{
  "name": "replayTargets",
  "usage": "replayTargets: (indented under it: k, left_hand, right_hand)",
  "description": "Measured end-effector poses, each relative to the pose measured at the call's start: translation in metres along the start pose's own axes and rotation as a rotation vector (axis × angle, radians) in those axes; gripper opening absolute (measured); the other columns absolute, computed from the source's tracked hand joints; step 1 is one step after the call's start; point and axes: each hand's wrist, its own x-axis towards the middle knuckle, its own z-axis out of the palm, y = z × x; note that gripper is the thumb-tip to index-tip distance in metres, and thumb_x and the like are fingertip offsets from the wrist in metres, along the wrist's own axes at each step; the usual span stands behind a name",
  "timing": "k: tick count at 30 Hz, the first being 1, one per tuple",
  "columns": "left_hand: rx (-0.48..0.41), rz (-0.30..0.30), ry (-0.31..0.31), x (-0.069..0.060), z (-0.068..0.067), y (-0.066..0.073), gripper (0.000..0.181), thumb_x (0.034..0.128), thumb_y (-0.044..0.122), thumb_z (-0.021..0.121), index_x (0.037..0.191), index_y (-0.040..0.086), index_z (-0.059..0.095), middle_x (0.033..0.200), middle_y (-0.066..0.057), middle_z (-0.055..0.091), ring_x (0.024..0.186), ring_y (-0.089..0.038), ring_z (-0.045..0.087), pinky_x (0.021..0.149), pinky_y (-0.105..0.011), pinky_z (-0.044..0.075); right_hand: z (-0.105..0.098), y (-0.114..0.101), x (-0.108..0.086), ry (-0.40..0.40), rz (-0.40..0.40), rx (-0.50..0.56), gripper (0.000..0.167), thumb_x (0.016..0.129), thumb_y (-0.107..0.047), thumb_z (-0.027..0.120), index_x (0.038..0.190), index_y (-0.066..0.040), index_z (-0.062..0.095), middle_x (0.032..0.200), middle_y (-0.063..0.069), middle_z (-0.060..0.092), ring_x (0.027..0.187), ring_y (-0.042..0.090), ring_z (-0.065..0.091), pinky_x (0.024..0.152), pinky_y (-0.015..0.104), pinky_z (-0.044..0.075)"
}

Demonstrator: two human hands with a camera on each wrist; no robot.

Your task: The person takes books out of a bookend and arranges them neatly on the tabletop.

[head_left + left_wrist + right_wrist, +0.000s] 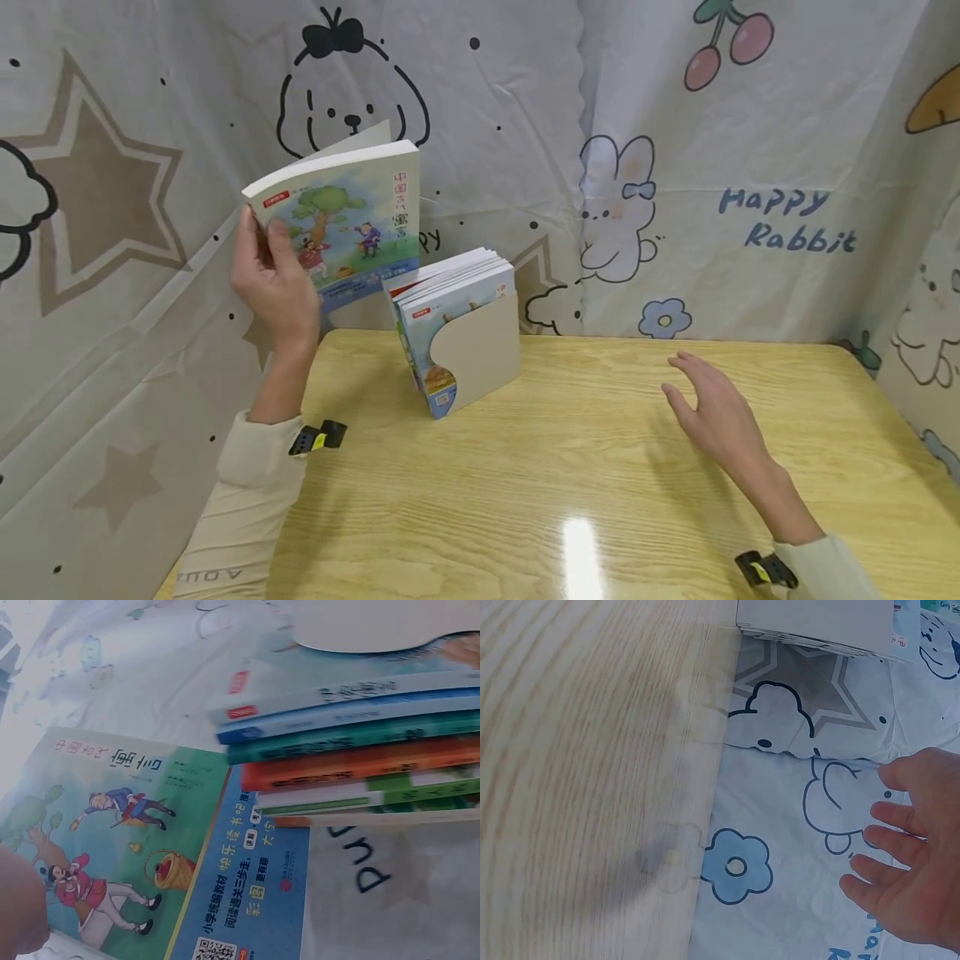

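In the head view, the holder [483, 354] hid much of the front book [422, 337]. In the left wrist view, the spines [352, 742], too blurred to read, hid part of the held book [112, 825], and the edge cut off the left grip [21, 904]; the right wrist view cropped the right grip [922, 851] and the holder.

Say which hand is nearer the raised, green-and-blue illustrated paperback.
Left. The left hand holds the paperback by its edge; the right hand hovers empty over the pale wooden table, off to the right.
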Motion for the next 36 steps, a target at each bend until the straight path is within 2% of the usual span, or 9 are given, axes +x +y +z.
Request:
replayTargets:
  k: [6,10,15,19,26,29,33,36]
  left_hand:
    - [-0.047,0.064,0.059,0.006,-0.001,0.024,0.026,0.1043,0.004,0.050,0.127,0.001,0.064,0.094,0.007,0.059,0.077,-0.012,0.046,0.072,-0.023,0.038]
    - [-0.097,0.067,0.083,0.010,0.000,0.045,0.026,0.1032,0.000,0.051,0.125,0.002,0.065,0.096,0.002,0.064,0.082,-0.015,0.052,0.075,-0.024,0.042]
    - [-0.164,0.048,0.067,0.008,0.002,0.077,0.026,0.1024,-0.002,0.051,0.123,0.001,0.067,0.101,-0.007,0.069,0.083,-0.019,0.054,0.076,-0.026,0.043]
    - [-0.190,0.034,-0.001,0.000,0.002,0.089,0.027,0.1024,-0.002,0.051,0.124,-0.001,0.067,0.107,-0.013,0.070,0.090,-0.021,0.060,0.080,-0.029,0.047]
    - [-0.244,0.032,-0.168,-0.024,0.006,0.089,0.028,0.1021,-0.002,0.052,0.126,-0.001,0.066,0.106,-0.013,0.070,0.081,-0.019,0.055,0.072,-0.026,0.044]
    - [-0.282,0.026,-0.249,-0.034,0.009,0.091,0.029,0.1022,-0.001,0.052,0.128,-0.002,0.065,0.110,-0.014,0.070,0.087,-0.020,0.062,0.075,-0.026,0.050]
    - [-0.295,0.000,-0.328,-0.048,0.014,0.090,0.030,0.1020,0.001,0.055,0.130,-0.001,0.064,0.111,-0.015,0.071,0.085,-0.019,0.065,0.069,-0.023,0.050]
    - [-0.304,-0.033,-0.388,-0.057,0.019,0.087,0.031,0.1024,0.005,0.057,0.132,0.000,0.063,0.113,-0.015,0.070,0.084,-0.017,0.063,0.066,-0.022,0.047]
  right_hand:
    - [0.001,0.000,0.000,0.021,-0.004,0.007,0.040,0.097,-0.012,0.065,0.132,0.007,0.057,0.137,0.029,0.052,0.125,0.049,0.047,0.097,0.065,0.040]
    - [0.001,-0.001,0.001,0.037,-0.012,0.020,0.044,0.097,-0.014,0.067,0.134,0.006,0.056,0.137,0.029,0.053,0.125,0.049,0.047,0.097,0.064,0.040]
    - [0.002,-0.003,0.003,0.056,-0.020,0.041,0.046,0.096,-0.016,0.068,0.135,0.005,0.054,0.136,0.029,0.053,0.124,0.049,0.048,0.097,0.064,0.040]
    - [0.003,-0.005,0.003,0.075,-0.027,0.071,0.047,0.096,-0.016,0.068,0.136,0.005,0.054,0.135,0.028,0.054,0.124,0.048,0.048,0.097,0.064,0.041]
    - [0.004,-0.012,0.003,0.104,-0.052,0.146,0.049,0.096,-0.017,0.068,0.139,0.002,0.053,0.136,0.024,0.055,0.126,0.046,0.049,0.096,0.063,0.041]
    - [0.003,-0.019,0.005,0.132,-0.082,0.179,0.048,0.095,-0.014,0.070,0.138,0.001,0.055,0.135,0.023,0.057,0.121,0.044,0.053,0.094,0.058,0.045]
    - [-0.002,-0.032,0.008,0.148,-0.142,0.242,0.047,0.094,-0.008,0.070,0.137,0.000,0.057,0.134,0.018,0.059,0.117,0.037,0.058,0.098,0.030,0.048]
    - [-0.007,-0.042,0.011,0.147,-0.176,0.311,0.047,0.093,-0.002,0.070,0.138,-0.001,0.057,0.134,0.015,0.060,0.121,0.029,0.057,0.099,0.013,0.040]
